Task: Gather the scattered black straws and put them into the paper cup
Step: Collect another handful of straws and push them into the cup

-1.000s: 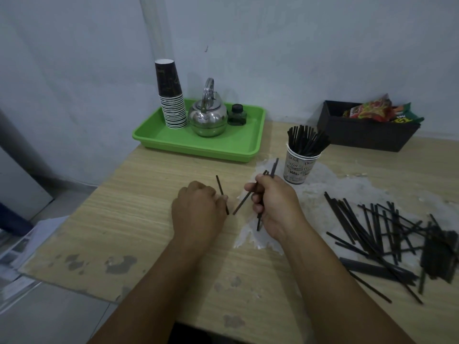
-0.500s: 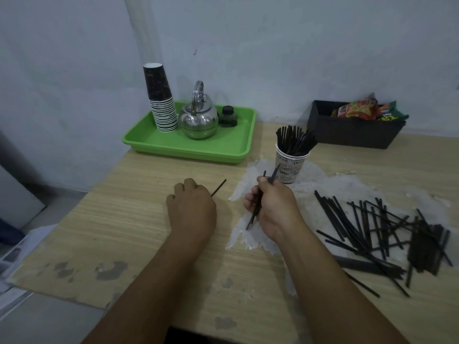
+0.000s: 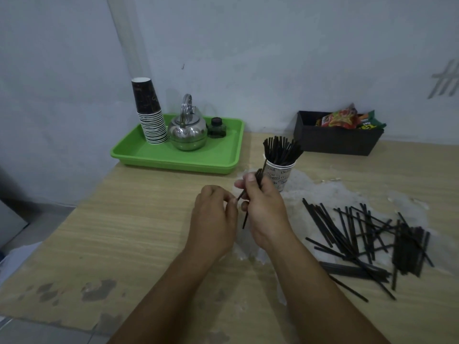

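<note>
A good bunch of straws is already stood in the paper cup (image 3: 280, 175) at twelve o'clock, a few are gripped by the right hand (image 3: 261, 204) with the left hand (image 3: 215, 214) pinching one, while many straws (image 3: 367, 238) are left scattered on the bench (image 3: 124, 232) at three o'clock.

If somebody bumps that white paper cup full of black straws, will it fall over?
Probably easily. The white printed paper cup looks light, and its bundle of black straws fans well above the rim, likely making it top-heavy. It stands free on the wooden table, so it may slide too.
</note>
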Motion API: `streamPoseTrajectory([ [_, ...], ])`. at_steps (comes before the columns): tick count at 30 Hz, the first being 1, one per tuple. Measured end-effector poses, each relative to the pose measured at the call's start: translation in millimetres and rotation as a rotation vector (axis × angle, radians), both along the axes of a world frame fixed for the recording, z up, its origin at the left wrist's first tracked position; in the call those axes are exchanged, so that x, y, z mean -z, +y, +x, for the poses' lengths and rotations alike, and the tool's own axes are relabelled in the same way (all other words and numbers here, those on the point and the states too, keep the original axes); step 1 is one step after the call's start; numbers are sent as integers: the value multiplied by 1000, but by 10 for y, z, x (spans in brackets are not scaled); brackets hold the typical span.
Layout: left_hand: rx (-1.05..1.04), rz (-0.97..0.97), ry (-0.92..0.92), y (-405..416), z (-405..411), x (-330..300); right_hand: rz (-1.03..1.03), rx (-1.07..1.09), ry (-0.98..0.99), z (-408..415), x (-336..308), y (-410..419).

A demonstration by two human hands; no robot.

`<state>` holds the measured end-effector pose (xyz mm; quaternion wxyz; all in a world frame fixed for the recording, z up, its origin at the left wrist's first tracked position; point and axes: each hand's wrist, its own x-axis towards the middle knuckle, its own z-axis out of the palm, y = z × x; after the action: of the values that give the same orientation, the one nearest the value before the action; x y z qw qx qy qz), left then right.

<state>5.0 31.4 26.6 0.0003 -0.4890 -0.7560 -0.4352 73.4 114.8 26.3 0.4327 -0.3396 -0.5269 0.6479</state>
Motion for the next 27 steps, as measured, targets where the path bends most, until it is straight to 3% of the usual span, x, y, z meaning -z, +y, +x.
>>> streamPoseTrajectory([
  [4,75,132,-94,136,75,-2,72,104,129,119,-144,47],
  [7,50,202,-246,303,91,-13,97,195,339,250,-358,179],
  [13,-11,194,-540,753,10,-100,94,335,617,557,-800,615],
  [18,-31,211,-706,1091,9,-166,38,315,835,624,-1097,1035],
  [21,-22,209,-744,1213,34,-165,16,262,778,503,-1149,1232],
  [27,-25,223,-765,1292,34,-144,80,171,408,233,-944,1369],
])
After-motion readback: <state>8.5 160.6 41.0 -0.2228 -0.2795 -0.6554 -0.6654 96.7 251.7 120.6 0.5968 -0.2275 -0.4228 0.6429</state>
